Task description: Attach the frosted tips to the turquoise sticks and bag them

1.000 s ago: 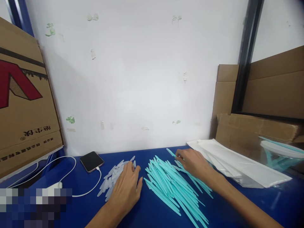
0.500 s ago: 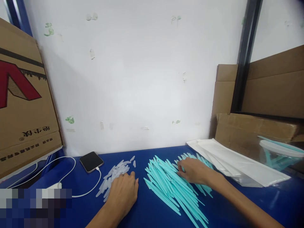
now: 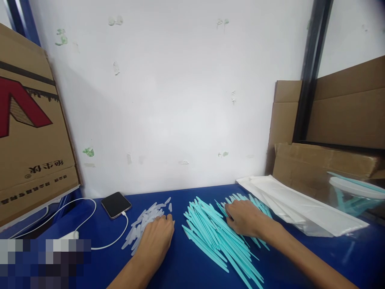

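Head view: left hand [image 3: 156, 237] palm down on the table [image 3: 186, 275], fingers close together, tips touching the near edge of the pile of small clear plastic pieces [image 3: 140, 225]; nothing seen pinched. Right hand [image 3: 245, 218] lies on the right part of the teal stick pile [image 3: 210, 237], fingers bent over the sticks; whether it pinches one, cannot tell, fingertips hidden. Change over the last second: the right hand was at the far end of the pile with one stick tip poking out past the fingers. It has since pulled back toward the person and dropped onto the sticks, and that tip no longer shows. More of the far right fan of sticks is uncovered behind it. Left hand barely shifted, thumb drawn in, fingers less spread, same spot on the clear pieces. Reads as both hands settled on their own piles, no stick lifted clear. Both piles lie mid-table, side by side, apart. Around: phone [image 3: 116, 204] with white cable [image 3: 108, 244] to the left, cardboard box [image 3: 30, 140] far left, stack of white bags [image 3: 300, 208] right, clear tub [image 3: 355, 196] beyond.
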`<state>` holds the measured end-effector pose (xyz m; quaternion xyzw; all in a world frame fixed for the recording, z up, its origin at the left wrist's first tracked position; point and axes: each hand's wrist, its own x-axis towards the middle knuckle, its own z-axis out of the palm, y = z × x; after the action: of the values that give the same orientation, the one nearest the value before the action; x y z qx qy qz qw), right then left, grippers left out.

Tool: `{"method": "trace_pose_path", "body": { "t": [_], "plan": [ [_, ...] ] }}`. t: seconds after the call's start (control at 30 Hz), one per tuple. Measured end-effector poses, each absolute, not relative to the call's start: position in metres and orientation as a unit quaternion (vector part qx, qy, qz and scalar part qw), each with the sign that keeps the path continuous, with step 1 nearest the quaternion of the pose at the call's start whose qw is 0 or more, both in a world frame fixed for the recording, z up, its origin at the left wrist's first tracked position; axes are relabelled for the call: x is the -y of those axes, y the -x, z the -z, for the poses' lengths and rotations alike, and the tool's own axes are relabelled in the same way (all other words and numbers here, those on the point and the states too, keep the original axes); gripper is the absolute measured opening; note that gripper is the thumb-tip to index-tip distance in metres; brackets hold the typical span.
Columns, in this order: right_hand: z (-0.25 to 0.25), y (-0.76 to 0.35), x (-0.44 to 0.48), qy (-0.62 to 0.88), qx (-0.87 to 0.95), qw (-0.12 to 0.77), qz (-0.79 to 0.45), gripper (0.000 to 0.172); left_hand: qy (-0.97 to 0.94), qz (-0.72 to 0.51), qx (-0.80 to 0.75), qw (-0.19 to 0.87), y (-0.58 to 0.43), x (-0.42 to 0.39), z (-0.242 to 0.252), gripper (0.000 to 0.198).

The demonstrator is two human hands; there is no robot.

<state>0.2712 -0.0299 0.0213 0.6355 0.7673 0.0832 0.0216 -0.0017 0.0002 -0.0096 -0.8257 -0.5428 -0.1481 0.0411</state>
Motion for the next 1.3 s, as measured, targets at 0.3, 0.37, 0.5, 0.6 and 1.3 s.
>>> {"method": "trace_pose_path", "body": {
  "t": [0.3, 0.37, 0.5, 0.6, 1.3],
  "plan": [
    [-0.023, -0.272, 0.021, -0.643, -0.753, -0.024, -0.137, 0.021, 0.803, 0.160, 0.573, 0.016, -0.001, 0.005, -0.002, 0.040],
    [-0.025, -0.269, 0.021, -0.622, -0.768, -0.052, -0.141, 0.019, 0.796, 0.235, 0.553, -0.070, -0.001, 0.004, 0.002, 0.045],
    [-0.029, -0.261, 0.028, -0.544, -0.820, -0.124, -0.127, 0.019, 0.737, 0.361, 0.501, -0.276, -0.002, -0.002, 0.011, 0.053],
    [-0.030, -0.259, 0.034, -0.484, -0.852, -0.173, -0.095, 0.023, 0.681, 0.384, 0.477, -0.402, -0.003, -0.006, 0.013, 0.058],
    [-0.012, -0.261, 0.023, -0.416, -0.872, -0.243, -0.083, 0.039, 0.511, 0.538, 0.417, -0.525, 0.002, -0.009, 0.004, 0.056]
  ]
}}
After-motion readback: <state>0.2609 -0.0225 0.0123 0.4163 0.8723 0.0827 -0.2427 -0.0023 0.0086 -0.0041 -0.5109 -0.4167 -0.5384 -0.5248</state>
